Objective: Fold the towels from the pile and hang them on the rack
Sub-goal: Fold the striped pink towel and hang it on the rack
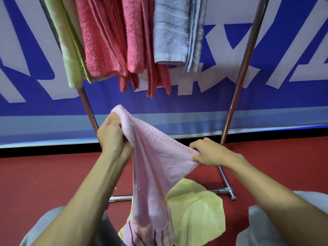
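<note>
On the far left of the rack's top rail, a pale green towel (69,50) is hung, folded narrow, its terry pile short and flat. Beside it, two coral-red towels (101,41) are draped in thick, fuzzy folds, with their lower corners hanging in uneven points.

Lower down, a corner of the pink towel (156,166) is pinched by the left hand (111,134), the fingers being curled and closed on the cloth with the thumb pressed against them. The towel is held in the air in front of the rack (245,68), above the floor pile. Its top hem is stretched between the two hands and slopes from upper left down to lower right. Its long axis is hung downward toward the bottom of the frame, where the cloth is gathered into a narrow, rounded end. The fabric is thin, soft terry with a ribbed band along the hem.

Under that end, a pale cloth with magenta and yellow stripes (142,235) is seen; whether it is a separate piece cannot be told.

Above, a grey-blue towel (170,32) with woven bands is hung folded, squarely edged.

The opposite corner is pinched by the right hand (211,153), fingers curled tight on the hem.

A crumpled yellow towel (195,210) is spread on the red floor (44,174) across the rack's shiny metal base tube.
</note>
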Motion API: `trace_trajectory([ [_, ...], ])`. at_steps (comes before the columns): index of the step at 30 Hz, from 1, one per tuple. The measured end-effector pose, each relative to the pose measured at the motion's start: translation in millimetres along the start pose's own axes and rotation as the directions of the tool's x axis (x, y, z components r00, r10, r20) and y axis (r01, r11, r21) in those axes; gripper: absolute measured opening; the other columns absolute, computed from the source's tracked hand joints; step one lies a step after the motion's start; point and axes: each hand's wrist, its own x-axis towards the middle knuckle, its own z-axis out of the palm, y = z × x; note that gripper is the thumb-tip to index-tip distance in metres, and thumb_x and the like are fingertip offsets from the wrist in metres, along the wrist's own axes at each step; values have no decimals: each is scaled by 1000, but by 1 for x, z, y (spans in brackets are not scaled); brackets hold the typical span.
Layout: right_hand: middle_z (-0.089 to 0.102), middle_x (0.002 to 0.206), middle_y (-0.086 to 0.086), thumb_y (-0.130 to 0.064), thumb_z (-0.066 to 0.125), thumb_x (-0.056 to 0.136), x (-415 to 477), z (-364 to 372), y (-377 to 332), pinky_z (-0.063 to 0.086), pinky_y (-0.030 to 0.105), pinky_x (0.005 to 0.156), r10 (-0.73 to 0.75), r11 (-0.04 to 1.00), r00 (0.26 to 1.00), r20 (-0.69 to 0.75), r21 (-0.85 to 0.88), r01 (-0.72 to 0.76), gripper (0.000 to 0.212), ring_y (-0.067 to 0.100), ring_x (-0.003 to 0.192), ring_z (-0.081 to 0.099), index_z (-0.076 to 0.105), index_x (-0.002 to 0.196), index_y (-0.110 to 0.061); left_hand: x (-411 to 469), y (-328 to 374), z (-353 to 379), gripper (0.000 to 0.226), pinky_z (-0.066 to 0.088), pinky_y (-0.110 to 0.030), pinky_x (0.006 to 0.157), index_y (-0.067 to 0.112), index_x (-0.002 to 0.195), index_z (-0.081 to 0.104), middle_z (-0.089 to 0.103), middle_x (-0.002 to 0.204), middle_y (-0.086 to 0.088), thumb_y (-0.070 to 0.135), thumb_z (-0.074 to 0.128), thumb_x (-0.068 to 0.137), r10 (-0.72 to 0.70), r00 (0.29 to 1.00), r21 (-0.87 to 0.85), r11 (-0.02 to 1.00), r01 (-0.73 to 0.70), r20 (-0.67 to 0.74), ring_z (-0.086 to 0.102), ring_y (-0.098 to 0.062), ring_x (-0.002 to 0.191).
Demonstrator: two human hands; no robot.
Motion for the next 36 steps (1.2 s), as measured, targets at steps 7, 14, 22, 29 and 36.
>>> trace_trajectory([
  [7,70,60,8,-10,72,80,-9,-15,-11,53,27,58,51,925,997,61,374,-71,16,13,48,63,61,69,-14,5,-3,-7,23,48,-16,53,10,90,64,60,79,-1,1,43,96,-51,997,170,985,42,52,54,-11,67],
  [14,66,62,11,-9,73,81,-20,-41,-27,51,18,50,178,464,977,-115,886,20,10,12,52,62,69,80,1,-15,-16,7,18,54,-20,59,8,89,68,67,90,-5,4,50,94,-177,969,363,926,104,174,62,-14,77],
  [22,66,75,13,-6,60,91,-21,-37,-34,52,19,55,196,419,956,-220,900,122,7,9,58,62,66,86,-5,-36,-43,14,14,59,-24,62,0,91,69,64,61,-1,1,55,91,-384,903,506,827,243,194,58,-7,48],
  [29,68,60,-4,-20,70,81,-22,-29,-37,50,21,65,84,767,916,-393,612,193,6,2,59,60,74,76,-19,-42,-51,15,16,45,-25,61,2,75,70,56,47,3,-3,59,86,-396,902,554,796,246,169,47,-6,42],
  [36,65,57,-20,-28,71,80,-26,-24,-47,38,8,65,23,842,909,-416,498,207,6,-6,64,61,77,80,-24,-39,-48,10,10,58,-22,64,-6,87,71,71,78,-15,-8,63,81,-433,883,489,819,301,180,68,-15,62],
])
